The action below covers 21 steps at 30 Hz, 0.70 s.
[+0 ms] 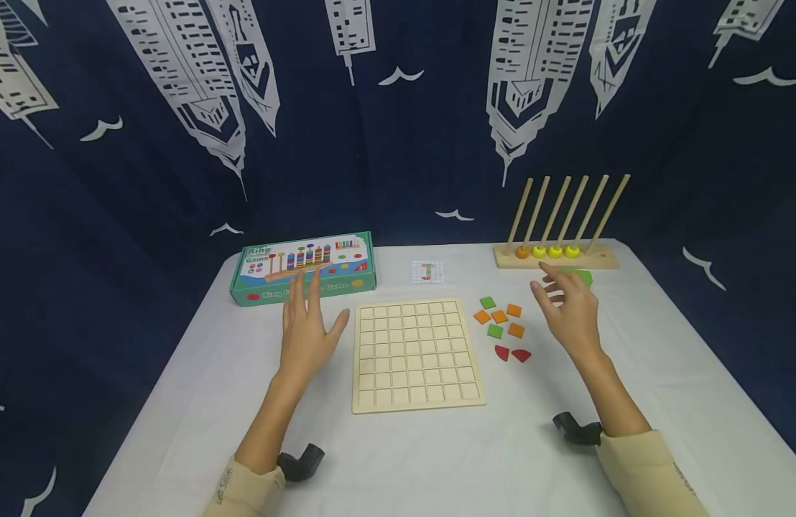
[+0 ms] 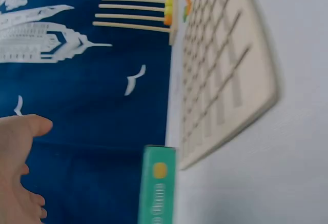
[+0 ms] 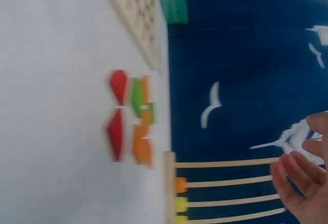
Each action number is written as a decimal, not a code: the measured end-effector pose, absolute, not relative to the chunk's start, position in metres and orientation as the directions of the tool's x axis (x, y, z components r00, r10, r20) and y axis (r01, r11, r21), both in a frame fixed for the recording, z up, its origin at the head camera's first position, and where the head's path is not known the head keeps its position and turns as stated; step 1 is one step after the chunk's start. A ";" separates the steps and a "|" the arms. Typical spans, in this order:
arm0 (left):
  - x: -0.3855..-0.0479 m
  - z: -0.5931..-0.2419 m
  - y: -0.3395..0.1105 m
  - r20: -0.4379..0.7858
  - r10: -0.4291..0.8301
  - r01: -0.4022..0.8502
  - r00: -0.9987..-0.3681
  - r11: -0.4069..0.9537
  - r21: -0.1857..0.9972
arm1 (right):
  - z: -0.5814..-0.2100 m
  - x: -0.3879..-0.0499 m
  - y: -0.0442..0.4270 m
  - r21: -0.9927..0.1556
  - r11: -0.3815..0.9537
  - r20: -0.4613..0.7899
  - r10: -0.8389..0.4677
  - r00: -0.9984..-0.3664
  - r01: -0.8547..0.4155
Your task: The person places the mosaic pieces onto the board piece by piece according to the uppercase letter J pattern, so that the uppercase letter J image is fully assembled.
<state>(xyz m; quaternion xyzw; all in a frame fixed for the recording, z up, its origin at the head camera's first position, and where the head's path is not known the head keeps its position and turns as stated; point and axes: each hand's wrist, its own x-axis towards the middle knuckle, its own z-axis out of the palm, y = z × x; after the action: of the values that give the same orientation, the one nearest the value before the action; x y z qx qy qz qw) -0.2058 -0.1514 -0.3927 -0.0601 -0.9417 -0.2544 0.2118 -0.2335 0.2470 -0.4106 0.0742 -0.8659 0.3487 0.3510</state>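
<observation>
My left hand [image 1: 305, 337] hovers with its fingers spread, over the front of a green Ring game box [image 1: 307, 269], and holds nothing. In the left wrist view its thumb [image 2: 38, 125] sticks out. My right hand [image 1: 572, 312] is raised right of the small flat pieces, its fingers loosely bent, with nothing seen between them in the right wrist view. Beyond it a green piece [image 1: 585, 277] is partly hidden. Between the hands lies a wooden grid board [image 1: 413, 352]. Right of the board are several orange squares [image 1: 516, 329], two green squares [image 1: 495, 331] and two red rounded wedges [image 1: 521, 355].
A wooden peg rack [image 1: 598, 258] with upright rods stands at the back right, bearing an orange bead [image 1: 522, 252] and yellow beads [image 1: 555, 252]. A small pattern card [image 1: 428, 272] lies behind the board. A dark blue printed curtain [image 1: 411, 158] hangs behind the white table [image 1: 424, 459].
</observation>
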 end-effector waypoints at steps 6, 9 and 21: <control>-0.208 -0.428 -0.145 0.355 0.004 0.230 -0.935 0.770 0.595 | -0.441 -0.238 0.249 -0.565 0.770 0.596 0.133 -0.792 -0.297; -0.212 -0.447 -0.144 0.279 0.048 0.223 -0.959 0.733 0.642 | -0.453 -0.241 0.252 -0.578 0.779 0.529 0.130 -0.839 -0.244; -0.214 -0.491 -0.148 0.018 0.355 0.303 -0.935 0.767 0.565 | -0.473 -0.262 0.262 -0.594 0.789 0.371 0.096 -0.924 -0.157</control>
<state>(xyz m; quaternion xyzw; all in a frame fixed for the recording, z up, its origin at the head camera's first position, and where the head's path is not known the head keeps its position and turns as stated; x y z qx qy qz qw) -0.2141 -0.1482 -0.4912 -0.1751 -0.9390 -0.2927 -0.0448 -0.2616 0.2619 -0.4734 0.0166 -0.9255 0.3243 0.1948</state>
